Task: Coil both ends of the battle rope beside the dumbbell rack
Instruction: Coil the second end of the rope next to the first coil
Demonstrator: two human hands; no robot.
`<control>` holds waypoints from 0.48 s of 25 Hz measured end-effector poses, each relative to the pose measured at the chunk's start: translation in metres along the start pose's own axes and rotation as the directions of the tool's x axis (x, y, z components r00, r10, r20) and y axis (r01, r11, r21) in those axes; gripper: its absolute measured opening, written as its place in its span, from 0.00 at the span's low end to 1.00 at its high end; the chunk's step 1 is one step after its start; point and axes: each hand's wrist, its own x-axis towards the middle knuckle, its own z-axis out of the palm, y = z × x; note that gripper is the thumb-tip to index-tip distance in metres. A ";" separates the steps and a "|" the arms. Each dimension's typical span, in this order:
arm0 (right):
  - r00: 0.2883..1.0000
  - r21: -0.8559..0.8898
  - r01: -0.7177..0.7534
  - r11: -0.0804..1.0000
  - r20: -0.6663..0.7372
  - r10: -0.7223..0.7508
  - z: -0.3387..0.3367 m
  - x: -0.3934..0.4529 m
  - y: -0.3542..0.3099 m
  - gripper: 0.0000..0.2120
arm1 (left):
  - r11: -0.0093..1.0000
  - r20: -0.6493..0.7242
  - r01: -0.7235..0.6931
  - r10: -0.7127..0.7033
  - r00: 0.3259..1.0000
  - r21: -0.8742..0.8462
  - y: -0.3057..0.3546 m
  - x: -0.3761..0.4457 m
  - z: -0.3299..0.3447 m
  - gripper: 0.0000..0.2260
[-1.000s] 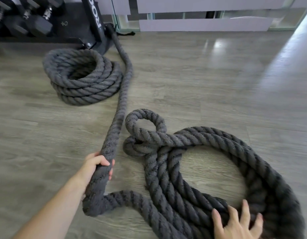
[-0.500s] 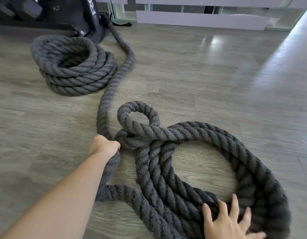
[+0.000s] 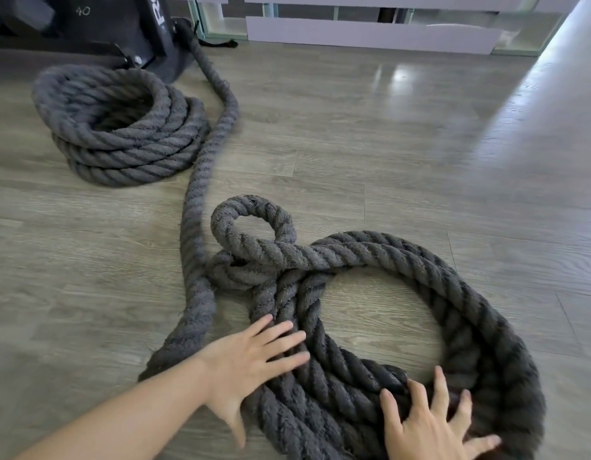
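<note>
My left hand (image 3: 254, 356) and right hand (image 3: 430, 426) lay flat, fingers spread, on the loose coil of thick dark-grey braided battle rope (image 3: 370, 327); its small kinked loop (image 3: 251, 220) risked snagging tighter turns.

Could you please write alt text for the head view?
Both hands, left hand and right hand, press flat on a loose coil of dark battle rope on wood floor; a neat coil sits by the dumbbell rack.

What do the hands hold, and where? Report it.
Nothing is gripped. The left hand and right hand rest open, fingers spread, on the loose coil's near side.
</note>
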 end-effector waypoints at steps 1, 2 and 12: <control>1.000 -0.030 0.006 1.000 0.000 -0.006 0.000 0.002 0.001 0.24 | 1.000 -0.048 0.023 -0.024 0.999 -0.020 -0.004 0.006 0.001 0.66; 1.000 -0.008 0.022 1.000 0.020 -0.022 -0.001 0.004 0.001 0.24 | 1.000 -0.076 0.015 -0.015 0.997 -0.001 -0.007 0.012 0.000 0.65; 0.996 0.048 0.054 0.997 0.074 -0.057 0.003 0.009 0.011 0.23 | 0.903 0.008 0.378 -0.385 0.923 -0.206 -0.054 -0.098 0.054 0.63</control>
